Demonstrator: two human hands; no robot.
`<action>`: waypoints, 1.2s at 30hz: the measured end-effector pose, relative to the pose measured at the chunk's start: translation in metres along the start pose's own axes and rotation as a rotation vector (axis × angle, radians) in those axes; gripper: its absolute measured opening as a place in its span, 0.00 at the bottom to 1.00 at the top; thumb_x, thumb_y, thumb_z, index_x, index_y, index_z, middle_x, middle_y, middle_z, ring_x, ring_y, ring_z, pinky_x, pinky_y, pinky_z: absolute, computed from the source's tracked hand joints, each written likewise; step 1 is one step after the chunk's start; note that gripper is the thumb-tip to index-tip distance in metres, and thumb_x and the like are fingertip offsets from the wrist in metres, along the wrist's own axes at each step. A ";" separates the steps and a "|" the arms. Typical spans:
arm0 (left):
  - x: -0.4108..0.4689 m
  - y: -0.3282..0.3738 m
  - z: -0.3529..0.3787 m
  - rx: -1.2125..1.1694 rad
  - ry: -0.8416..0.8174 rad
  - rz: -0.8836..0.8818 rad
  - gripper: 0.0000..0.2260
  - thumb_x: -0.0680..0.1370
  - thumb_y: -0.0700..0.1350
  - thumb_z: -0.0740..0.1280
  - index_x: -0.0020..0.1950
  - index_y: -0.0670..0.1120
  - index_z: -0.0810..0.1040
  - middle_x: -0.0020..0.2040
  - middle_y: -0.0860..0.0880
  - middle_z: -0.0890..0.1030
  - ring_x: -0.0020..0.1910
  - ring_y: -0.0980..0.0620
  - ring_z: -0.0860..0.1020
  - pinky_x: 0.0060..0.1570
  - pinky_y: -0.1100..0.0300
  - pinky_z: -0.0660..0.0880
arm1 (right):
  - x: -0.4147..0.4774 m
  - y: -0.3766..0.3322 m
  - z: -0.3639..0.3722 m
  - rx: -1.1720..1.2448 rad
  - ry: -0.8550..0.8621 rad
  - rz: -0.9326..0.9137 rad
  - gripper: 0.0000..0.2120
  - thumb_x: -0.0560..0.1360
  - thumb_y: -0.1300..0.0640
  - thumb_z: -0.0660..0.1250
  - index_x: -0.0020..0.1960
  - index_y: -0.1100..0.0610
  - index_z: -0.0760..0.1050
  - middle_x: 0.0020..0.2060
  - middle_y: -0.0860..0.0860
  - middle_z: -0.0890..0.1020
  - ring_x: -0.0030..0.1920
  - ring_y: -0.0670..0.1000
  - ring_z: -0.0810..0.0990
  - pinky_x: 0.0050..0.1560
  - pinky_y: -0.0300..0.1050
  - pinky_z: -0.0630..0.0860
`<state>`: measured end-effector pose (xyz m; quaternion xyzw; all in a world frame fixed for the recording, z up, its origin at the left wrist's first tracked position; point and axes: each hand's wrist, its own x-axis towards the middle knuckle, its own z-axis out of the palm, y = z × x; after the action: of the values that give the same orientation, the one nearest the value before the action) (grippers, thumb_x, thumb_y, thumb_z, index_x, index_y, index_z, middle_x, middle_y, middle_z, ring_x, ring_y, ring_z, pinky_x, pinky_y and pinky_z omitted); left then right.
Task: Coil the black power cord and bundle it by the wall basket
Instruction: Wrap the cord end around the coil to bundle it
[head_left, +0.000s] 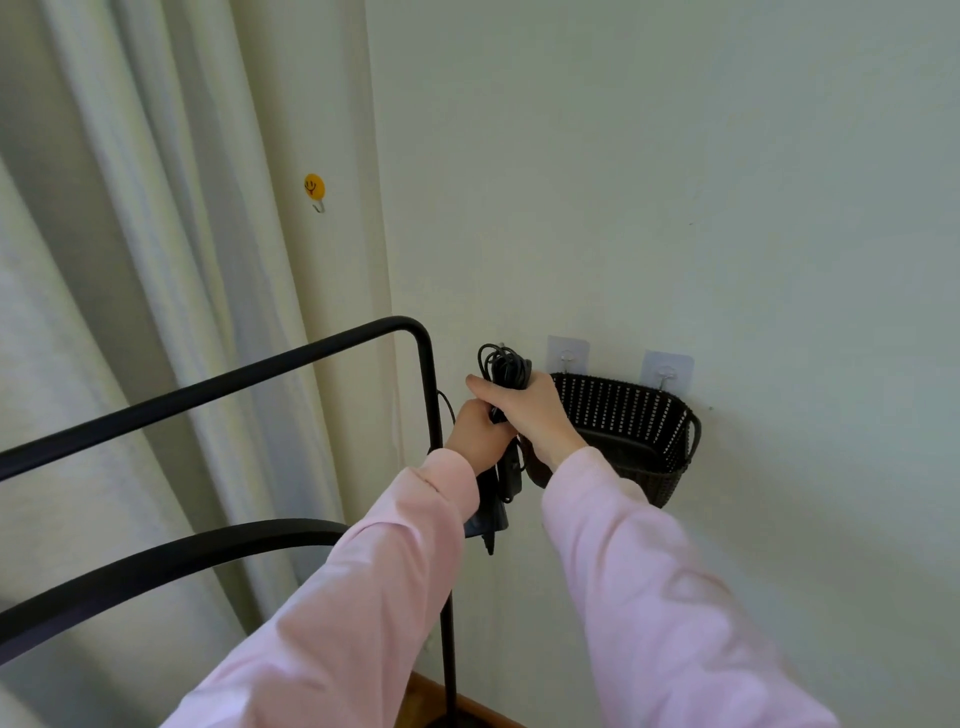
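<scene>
The black power cord (503, 365) is gathered into loops, with the loop ends sticking up above my hands. My right hand (524, 410) is wrapped around the middle of the bundle. My left hand (475, 434) grips the same cord just below and to the left. An inline switch and a plug end hang down beneath the hands. The dark woven wall basket (631, 415) hangs on two clear adhesive hooks right beside my right hand. Both arms wear pink sleeves.
A black metal rack frame (423, 358) stands to the left, its upright post close to my left hand. Pale curtains (156, 260) hang behind the frame. A yellow smiley hook (314, 188) is stuck on the wall above. A wooden floor edge shows at the bottom.
</scene>
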<state>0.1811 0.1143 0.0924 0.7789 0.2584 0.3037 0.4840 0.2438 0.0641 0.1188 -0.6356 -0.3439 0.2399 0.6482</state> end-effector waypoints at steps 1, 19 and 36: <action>0.000 0.000 0.001 -0.016 -0.008 0.001 0.05 0.75 0.36 0.62 0.48 0.39 0.76 0.39 0.46 0.79 0.39 0.49 0.78 0.41 0.56 0.74 | 0.000 -0.001 -0.003 -0.012 -0.031 0.000 0.07 0.68 0.53 0.75 0.38 0.54 0.78 0.33 0.49 0.80 0.32 0.41 0.80 0.30 0.30 0.73; 0.001 -0.006 -0.004 -0.138 -0.009 -0.024 0.09 0.77 0.41 0.62 0.36 0.44 0.73 0.31 0.48 0.79 0.31 0.57 0.77 0.31 0.78 0.72 | 0.032 0.047 -0.074 -1.051 0.024 0.438 0.15 0.77 0.63 0.59 0.62 0.65 0.70 0.60 0.59 0.77 0.60 0.58 0.76 0.57 0.46 0.73; 0.000 -0.001 -0.001 -0.215 -0.020 0.007 0.05 0.76 0.38 0.63 0.41 0.41 0.73 0.29 0.46 0.78 0.25 0.59 0.77 0.32 0.71 0.75 | 0.020 0.012 -0.054 0.452 0.132 0.182 0.05 0.73 0.74 0.61 0.44 0.67 0.73 0.35 0.61 0.79 0.21 0.45 0.76 0.23 0.35 0.73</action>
<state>0.1799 0.1153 0.0918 0.7266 0.2169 0.3233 0.5662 0.2992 0.0444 0.1123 -0.5171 -0.1797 0.3260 0.7708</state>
